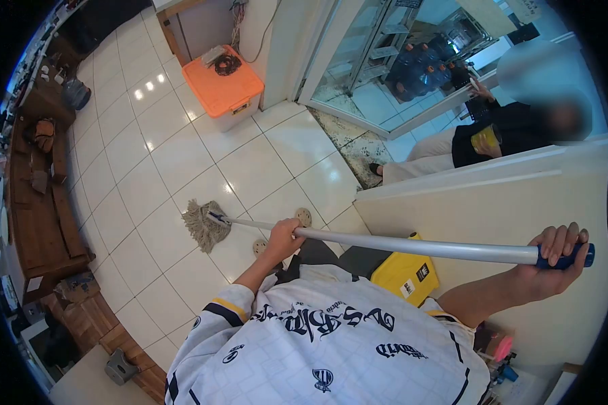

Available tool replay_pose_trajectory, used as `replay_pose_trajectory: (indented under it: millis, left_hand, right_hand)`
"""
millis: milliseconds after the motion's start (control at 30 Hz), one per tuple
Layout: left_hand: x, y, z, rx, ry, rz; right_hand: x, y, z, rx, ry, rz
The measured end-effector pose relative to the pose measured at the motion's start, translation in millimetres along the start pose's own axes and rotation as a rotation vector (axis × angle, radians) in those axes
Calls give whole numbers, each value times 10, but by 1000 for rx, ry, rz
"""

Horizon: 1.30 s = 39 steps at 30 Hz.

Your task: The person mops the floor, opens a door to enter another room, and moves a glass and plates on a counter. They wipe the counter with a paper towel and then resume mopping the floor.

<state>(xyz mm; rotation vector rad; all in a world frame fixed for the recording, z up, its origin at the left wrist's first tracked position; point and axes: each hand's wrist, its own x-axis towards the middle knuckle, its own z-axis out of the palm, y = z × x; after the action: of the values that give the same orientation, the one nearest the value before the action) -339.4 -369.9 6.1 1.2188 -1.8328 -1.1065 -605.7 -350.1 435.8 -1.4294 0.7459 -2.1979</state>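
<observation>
Mop (207, 226): strands on far-left floor tiles (175, 169); probably light, with stiff pole (412, 245) and soft strands. Left hand (285, 236) grasps mid-pole; right hand (554, 256) is closed around the blue end grip (590, 255), both apt hold points. Palms and strand undersides are hidden.

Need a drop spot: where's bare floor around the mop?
Tile floor is free between the mop head and orange-lidded box, and between the mop head and brown wooden furniture. Crowded: the yellow case, with wall beside it and mop handle above; shoes sit near the mop head.
</observation>
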Motion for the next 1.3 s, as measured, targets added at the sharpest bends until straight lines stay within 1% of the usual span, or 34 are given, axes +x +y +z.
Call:
replay_pose_trajectory:
  millis: [233, 367, 467, 567, 667, 733, 767, 867, 900, 967, 1067, 1100, 1167, 1267, 1300]
  left_hand:
    - [-217, -242, 7, 67, 69, -1]
    - [-242, -244, 48, 84, 66, -37]
    - [-259, -274, 86, 122, 60, 3]
    - [-259, -234, 110, 104, 56, -18]
    - [-217, -212, 149, 172, 29, -66]
    - [-159, -117, 106, 171, -53, -103]
    - [-156, -84, 89, 174, -88, -133]
    - [-208, -3, 138, 151, -111, 14]
    - [-218, 74, 111, 195, -175, -45]
    - [-161, 363, -33, 260, -315, -140]
    - [-246, 596, -198, 292, -321, -121]
    - [-274, 675, -276, 289, -322, -116]
    - [-371, 810, -432, 281, -330, -101]
    - [-515, 947, -594, 190, -217, -96]
    - [-540, 1012, -594, 202, -110, -65]
  right_hand:
    - [-160, -142, 48, 85, -108, -16]
    - [-201, -205, 44, 96, -101, -9]
    - [-237, -221, 11, 107, -92, -21]
    - [-263, -220, -39, 140, -107, -22]
    - [-243, -227, -101, 157, -121, -18]
    - [-220, -250, -178, 143, -132, -6]
    - [-194, -303, -288, 106, -117, -38]
    - [19, -365, -599, 81, -71, -89]
    - [104, -366, -664, 78, -39, -117]
    - [323, -377, -988, -26, 48, -72]
    - [503, -296, -1309, -196, 246, -2]
    - [548, -253, -1398, -215, 246, 6]
    - [658, -223, -1850, -37, 101, 86]
    - [678, -182, -1706, -329, 344, 145]
    - [705, -155, -1771, -274, 348, 165]
